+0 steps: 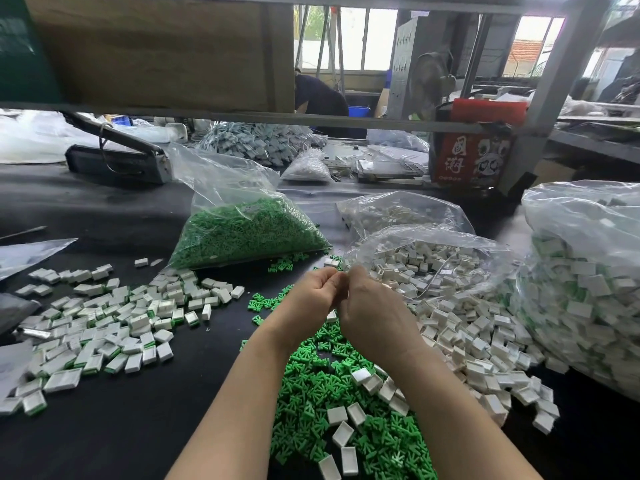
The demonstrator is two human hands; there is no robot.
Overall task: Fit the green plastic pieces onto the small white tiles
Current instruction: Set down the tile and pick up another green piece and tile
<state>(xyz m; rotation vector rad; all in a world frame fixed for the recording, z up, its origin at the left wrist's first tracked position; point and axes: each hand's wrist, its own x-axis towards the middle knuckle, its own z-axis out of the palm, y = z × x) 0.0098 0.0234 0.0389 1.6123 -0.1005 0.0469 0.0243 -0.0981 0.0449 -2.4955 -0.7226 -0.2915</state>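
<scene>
Both hands raised together over the black table (114,441), knuckles toward the camera. Left hand (313,294) with fingers curled inward, fingertips meeting those of the right hand (372,315) — likewise curled. Whatever sits between the fingertips hidden behind the knuckles; cannot tell which piece, if any, is pinched there.

Directly beneath the wrists, a loose heap of green plastic pieces (311,403), with a few small white tiles (349,415) lying open-side up on top of it. To the right, a larger spill of empty white tiles (464,337) pouring from an open clear bag (433,247). To the left, well apart from the hands, a spread of fitted tiles (104,327) — white with green showing at the edges. Behind, a sealed bag of green pieces (242,230); far right, a bulging bag of finished tiles (585,289).
</scene>
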